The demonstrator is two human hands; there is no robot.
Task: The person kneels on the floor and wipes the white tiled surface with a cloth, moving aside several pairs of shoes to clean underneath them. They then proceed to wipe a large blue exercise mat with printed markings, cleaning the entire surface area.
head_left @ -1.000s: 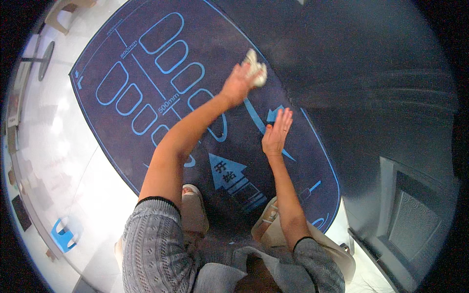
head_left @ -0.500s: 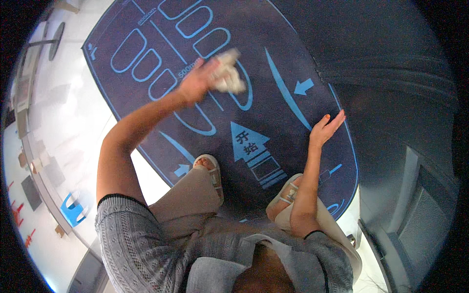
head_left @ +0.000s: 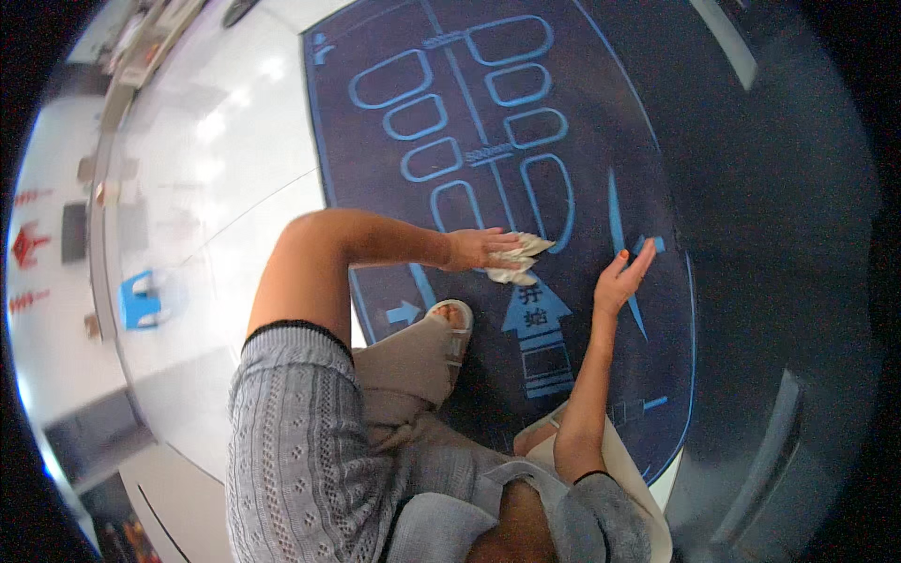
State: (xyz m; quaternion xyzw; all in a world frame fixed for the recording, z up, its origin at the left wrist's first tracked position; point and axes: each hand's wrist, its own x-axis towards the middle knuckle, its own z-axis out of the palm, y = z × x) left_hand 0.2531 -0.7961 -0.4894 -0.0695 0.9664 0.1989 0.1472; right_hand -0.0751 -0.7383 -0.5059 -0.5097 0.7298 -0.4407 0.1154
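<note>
A dark mat [head_left: 610,141] with light blue outlines and arrows spreads in front of me. My left hand [head_left: 469,251] presses a crumpled cream cloth [head_left: 522,261] against it, the fingers over the cloth. The cloth lies just above the tip of the large blue arrow [head_left: 537,314], between the lowest printed outlines. My right hand [head_left: 616,289] is open and holds nothing, its fingers stretched out over the right part of the mat. Whether that hand touches the mat, I cannot tell.
My sandalled left foot [head_left: 454,324] rests on the mat's near part. Pale shiny floor [head_left: 225,188] stretches to the left, with a small blue stool [head_left: 141,300] on it. A dark surface [head_left: 751,235] borders the mat on the right.
My left hand has brought the cloth from the printed outlines down toward the large arrow. The whole view has turned, so the mat appears more upright. My right hand stays open.
</note>
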